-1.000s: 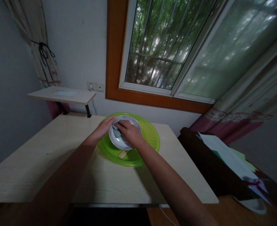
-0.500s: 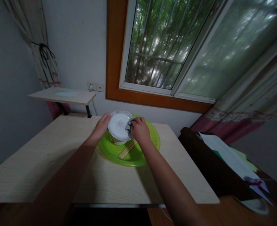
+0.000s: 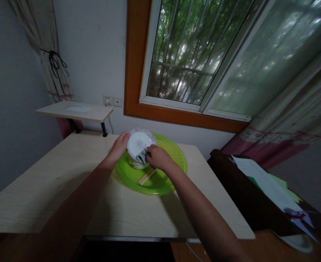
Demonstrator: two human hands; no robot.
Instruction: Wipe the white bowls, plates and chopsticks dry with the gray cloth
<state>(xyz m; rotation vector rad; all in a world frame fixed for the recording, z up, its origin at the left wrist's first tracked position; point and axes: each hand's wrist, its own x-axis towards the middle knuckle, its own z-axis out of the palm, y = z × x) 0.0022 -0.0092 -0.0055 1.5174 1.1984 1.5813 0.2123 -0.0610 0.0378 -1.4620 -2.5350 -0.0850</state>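
My left hand (image 3: 120,145) grips the left rim of a white plate (image 3: 139,140) with a patterned edge, its face tilted toward me. A grey-green cloth (image 3: 142,156) is pinched in my right hand (image 3: 157,156) and lies against the plate's lower right part. Beneath the plate, a bowl (image 3: 137,164) with a coloured pattern shows only its front side. It stands in a round green plastic tray (image 3: 155,189). Light wooden chopsticks (image 3: 146,177) lie in the tray in front of the bowl, their far ends near my right hand.
The tray rests on a pale wooden table (image 3: 122,214). A small raised shelf (image 3: 92,113) with a paper on it stands at the back left. Beyond the table's right edge, papers (image 3: 258,178) lie on a dark brown piece of furniture (image 3: 231,189). A window (image 3: 187,72) is behind.
My right hand has moved the cloth down and left across the plate, from its right edge to its lower part. My left hand keeps its hold. The view has shifted slightly.
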